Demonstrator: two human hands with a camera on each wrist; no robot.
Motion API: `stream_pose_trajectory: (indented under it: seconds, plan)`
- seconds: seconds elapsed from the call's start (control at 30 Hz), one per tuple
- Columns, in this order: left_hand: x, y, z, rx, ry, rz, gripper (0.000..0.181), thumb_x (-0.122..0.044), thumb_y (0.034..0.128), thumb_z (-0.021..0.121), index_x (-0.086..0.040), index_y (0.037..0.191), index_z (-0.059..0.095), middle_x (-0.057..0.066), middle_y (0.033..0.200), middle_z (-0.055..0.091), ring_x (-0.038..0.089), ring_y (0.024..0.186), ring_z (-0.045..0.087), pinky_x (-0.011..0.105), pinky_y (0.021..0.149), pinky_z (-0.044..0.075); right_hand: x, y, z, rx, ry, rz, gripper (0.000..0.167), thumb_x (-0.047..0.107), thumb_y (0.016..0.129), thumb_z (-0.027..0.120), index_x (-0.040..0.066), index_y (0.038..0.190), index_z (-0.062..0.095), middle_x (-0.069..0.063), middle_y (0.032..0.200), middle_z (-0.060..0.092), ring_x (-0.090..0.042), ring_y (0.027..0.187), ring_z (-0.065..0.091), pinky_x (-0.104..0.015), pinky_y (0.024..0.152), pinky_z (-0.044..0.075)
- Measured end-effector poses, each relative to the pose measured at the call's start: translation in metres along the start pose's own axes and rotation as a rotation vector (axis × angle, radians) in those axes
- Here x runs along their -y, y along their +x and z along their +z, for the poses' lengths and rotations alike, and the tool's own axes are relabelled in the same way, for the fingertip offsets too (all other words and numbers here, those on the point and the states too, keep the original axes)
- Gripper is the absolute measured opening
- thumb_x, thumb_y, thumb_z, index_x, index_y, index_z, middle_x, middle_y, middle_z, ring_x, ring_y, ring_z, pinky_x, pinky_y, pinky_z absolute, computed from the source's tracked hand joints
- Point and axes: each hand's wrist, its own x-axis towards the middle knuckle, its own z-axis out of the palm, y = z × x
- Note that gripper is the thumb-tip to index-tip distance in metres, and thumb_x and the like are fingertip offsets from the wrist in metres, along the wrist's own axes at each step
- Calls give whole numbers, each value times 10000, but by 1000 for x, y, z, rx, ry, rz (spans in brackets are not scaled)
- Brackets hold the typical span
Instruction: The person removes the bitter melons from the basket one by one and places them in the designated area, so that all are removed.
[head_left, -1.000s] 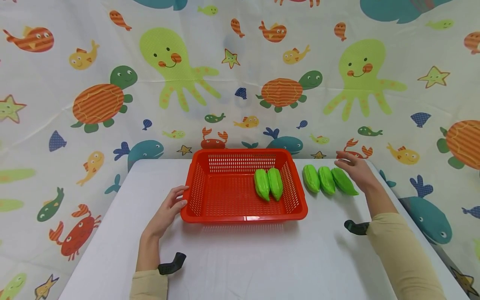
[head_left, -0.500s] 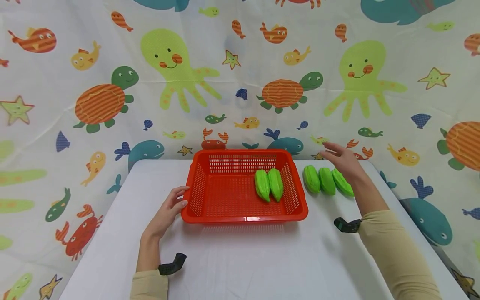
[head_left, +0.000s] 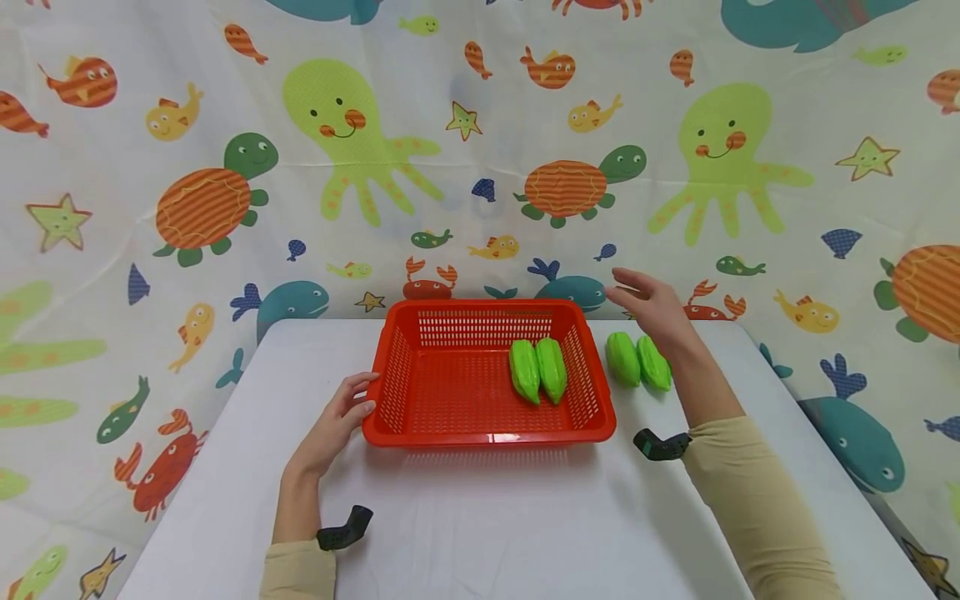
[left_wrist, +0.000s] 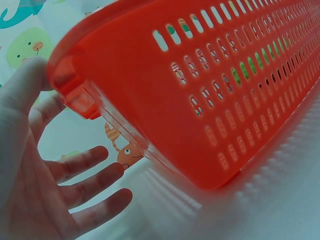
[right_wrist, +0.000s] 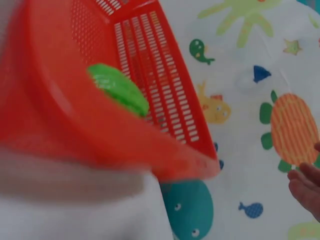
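A red basket (head_left: 450, 440) stands on the white table, two green ridged fruits (head_left: 524, 370) side by side in its right part. At its left end, my left hand (head_left: 330, 425) holds the rim between thumb and index finger; the left wrist view shows the other fingers of the hand (left_wrist: 55, 185) spread beside the basket wall (left_wrist: 135, 95). My right hand (head_left: 660, 312) hovers empty, fingers loosely extended, right of the basket's back corner. Below it, two more green fruits (head_left: 622, 359) lie on the table; the hand and forearm cover the spot right of them.
A white cloth (head_left: 480, 517) covers the table around the basket. Behind the table's back edge hangs a curtain (head_left: 465, 225) printed with sea animals. Each wrist carries a small black device (head_left: 345, 528).
My right hand has moved left and a little up, toward the basket, and its forearm now hides the rightmost loose fruit. The left hand and the basket have stayed put.
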Motion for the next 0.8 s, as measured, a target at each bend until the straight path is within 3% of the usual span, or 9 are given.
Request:
stream_pose_trajectory:
  seconds: [0.47,0.8]
  plan:
    - [0,0,-1,-4,-1,3,570,-365,971,592,-234,1467,343,71,1494,352,323,1336,390,384,971,490,15,15,43,7,61,-71,683,468,912,654,175,1485,426,-82,1523,395,-288,1395,355,-560,1133,255]
    - [0,0,0,-1,4,13,554,-350,976,587,-224,1461,352,70,1483,375,321,1332,395,394,973,490,14,34,70,36,143,-68,629,375,931,664,159,1476,436,-70,1508,414,-268,1383,376,-468,1128,312]
